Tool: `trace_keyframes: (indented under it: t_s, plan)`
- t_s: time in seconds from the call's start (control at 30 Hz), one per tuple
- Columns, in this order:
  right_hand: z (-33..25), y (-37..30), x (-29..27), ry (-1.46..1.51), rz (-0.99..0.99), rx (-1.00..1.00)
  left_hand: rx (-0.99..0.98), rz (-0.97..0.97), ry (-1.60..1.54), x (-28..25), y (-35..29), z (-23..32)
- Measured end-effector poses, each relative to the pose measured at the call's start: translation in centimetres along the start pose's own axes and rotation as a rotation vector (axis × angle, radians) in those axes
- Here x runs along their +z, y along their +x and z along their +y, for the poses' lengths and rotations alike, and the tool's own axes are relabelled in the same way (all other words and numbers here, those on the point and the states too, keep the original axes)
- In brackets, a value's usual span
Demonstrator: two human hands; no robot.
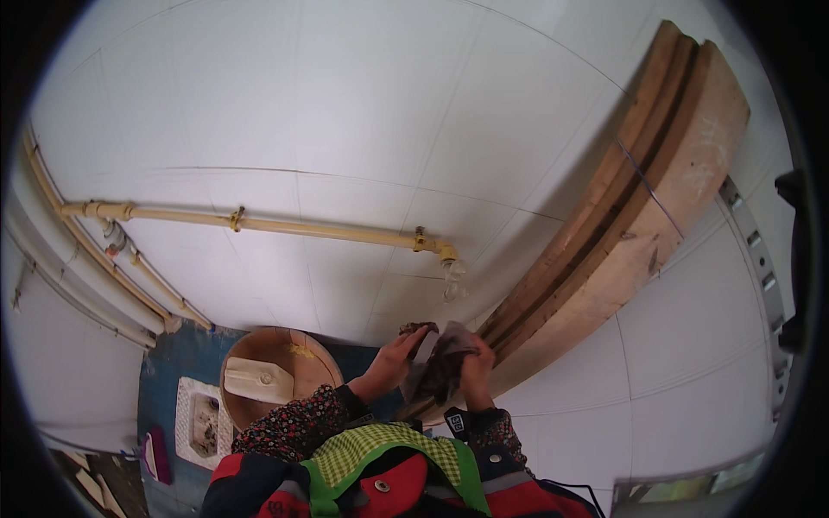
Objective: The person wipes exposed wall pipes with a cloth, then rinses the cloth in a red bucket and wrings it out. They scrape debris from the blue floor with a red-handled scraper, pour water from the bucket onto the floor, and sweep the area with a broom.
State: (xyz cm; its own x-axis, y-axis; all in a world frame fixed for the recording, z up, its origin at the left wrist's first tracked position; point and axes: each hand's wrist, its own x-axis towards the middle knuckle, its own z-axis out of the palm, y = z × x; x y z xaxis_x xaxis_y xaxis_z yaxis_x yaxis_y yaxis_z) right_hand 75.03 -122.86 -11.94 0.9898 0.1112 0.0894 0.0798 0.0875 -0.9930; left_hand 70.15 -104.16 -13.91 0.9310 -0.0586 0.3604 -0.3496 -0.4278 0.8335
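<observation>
- Scrap timber [99, 475], loose pieces, beyond the left edge of the blue floor [160, 371]; partly lost to me at the lens rim.
- Dustpan-like plastic piece [158, 456], purple, one; on the floor near its left edge, exact kind unclear to me.
- Squat toilet pan [205, 419], white, soiled within, set in the floor beside the tub.
- Jerrycan [257, 380], off-white plastic, one; I see it lying inside the tub, whose wall would keep it from rolling off.
- Round tub [318, 371], brown, near the floor's far edge, close to the wall [371, 104]; yellow residue inside.
- Water pipe [337, 230], yellow, run along the wall; two clips, I judge, bear its weight.
- Left hand [384, 367], bare, floral sleeve with dark cuff; fingers clamped on the bundle's left side.
- Crumpled bundle [445, 371], dark red and grey; cloth or thin bag, I cannot tell. Held up between the hands, off the floor, before the planks' lower part; a grip from both sides presumably stops the limp material sagging.
- Pipe outlet [453, 276], wrapped in clear film, perhaps against dirt.
- Right hand [477, 371], closed on the bundle's right side; near the left hand, the bundle between.
- Planks [665, 173], long, leaning on the wall; a thin cord [648, 186] ties them, likely against slipping apart.
- Perforated metal strip [760, 259], upright, right of the planks.
</observation>
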Motion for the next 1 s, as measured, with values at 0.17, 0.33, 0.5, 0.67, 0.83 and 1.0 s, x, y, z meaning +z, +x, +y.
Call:
trace_keyframes:
  t_s: [0.17,0.33,0.5,0.67,0.83,1.0]
  plan:
    - [-3.9,3.9,2.9,0.084,0.038,-0.248,0.091,0.213,-0.072,-0.4,5.1,1.3]
    - [-0.3,3.8,4.8,-0.115,0.017,-0.356,0.268,0.282,-0.068,2.4,5.3,-1.8]
    - [6.3,-1.1,1.5,-0.601,-0.272,-0.187,-0.07,-0.139,0.104,3.0,-4.2,-6.8]
    - [5.4,-1.9,4.0,0.02,-0.504,0.337,-0.298,0.25,-0.017,-0.8,-9.4,-9.2]
    - [-2.8,2.7,12.8,0.119,-0.536,-0.013,-0.429,0.611,-0.056,-8.4,-8.2,-9.9]
    - [-9.2,8.7,23.3,-0.02,-0.299,-0.876,-0.434,0.705,-0.542,-14.3,-7.2,-8.2]
